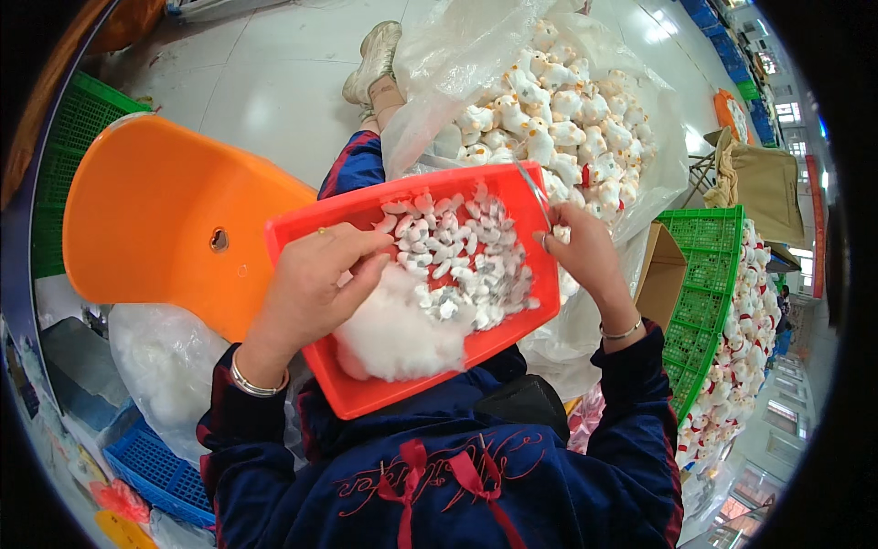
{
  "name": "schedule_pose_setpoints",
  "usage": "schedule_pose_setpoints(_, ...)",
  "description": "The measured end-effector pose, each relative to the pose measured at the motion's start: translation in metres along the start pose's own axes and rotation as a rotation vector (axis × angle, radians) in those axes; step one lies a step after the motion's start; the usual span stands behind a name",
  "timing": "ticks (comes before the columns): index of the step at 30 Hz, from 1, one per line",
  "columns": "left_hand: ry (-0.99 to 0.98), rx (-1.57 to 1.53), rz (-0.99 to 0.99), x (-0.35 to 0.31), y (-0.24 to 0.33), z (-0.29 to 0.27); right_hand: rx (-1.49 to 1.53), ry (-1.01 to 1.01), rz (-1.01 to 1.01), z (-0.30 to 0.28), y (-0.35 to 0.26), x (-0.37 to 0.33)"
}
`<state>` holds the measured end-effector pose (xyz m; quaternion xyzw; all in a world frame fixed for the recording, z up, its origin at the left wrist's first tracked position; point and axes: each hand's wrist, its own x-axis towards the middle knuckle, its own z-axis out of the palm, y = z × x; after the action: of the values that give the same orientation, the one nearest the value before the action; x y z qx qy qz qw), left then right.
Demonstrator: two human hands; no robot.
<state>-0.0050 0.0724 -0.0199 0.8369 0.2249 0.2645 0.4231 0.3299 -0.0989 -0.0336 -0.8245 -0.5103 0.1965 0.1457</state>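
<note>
A red plastic tray (322, 373) rests on my lap, tilted. Many small white stuffed plush pieces (457, 261) lie in it, with a wad of white fibre stuffing (402, 329) at its near left corner. My left hand (315, 284) is over the tray's left side, fingers curled and thumb close to the forefinger, beside the stuffing. Something pale may sit between them, but I cannot make it out. At the tray's right edge, my right hand (585, 249) grips slim metal forceps (532, 188), whose far end points away over the rim.
An orange plastic chair (165, 220) stands at left, beside a clear bag of stuffing (169, 366) and a blue crate (160, 467). Ahead is a large clear bag of white plush toys (567, 119). A green crate (709, 293) and more plush toys (745, 339) are at right.
</note>
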Motion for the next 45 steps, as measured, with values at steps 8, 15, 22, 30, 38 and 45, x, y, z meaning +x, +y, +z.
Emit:
schedule_pose_setpoints(8,-0.032,0.133,-0.23,-0.037,-0.013,-0.036,0.257,-0.061,-0.064,0.009,-0.038,-0.033)
schedule_pose_setpoints(15,-0.052,0.129,-0.4,-0.071,-0.018,-0.053,0.269,-0.122,-0.116,0.008,-0.057,-0.012)
schedule_pose_setpoints(22,-0.1,0.143,-0.374,-0.07,-0.006,-0.056,-0.009,-0.164,-0.134,-0.032,-0.086,0.01)
schedule_pose_setpoints(30,-0.231,0.027,-0.24,-0.059,0.001,-0.047,-0.674,-0.353,-0.448,-0.029,-0.106,0.031)
schedule_pose_setpoints(38,-0.234,0.005,-0.203,-0.056,0.006,-0.048,-1.003,-0.482,-0.569,0.019,-0.106,0.056)
schedule_pose_setpoints(45,-0.26,-0.121,-0.284,-0.053,0.012,-0.046,-0.123,-0.602,-0.516,-0.032,-0.108,0.032)
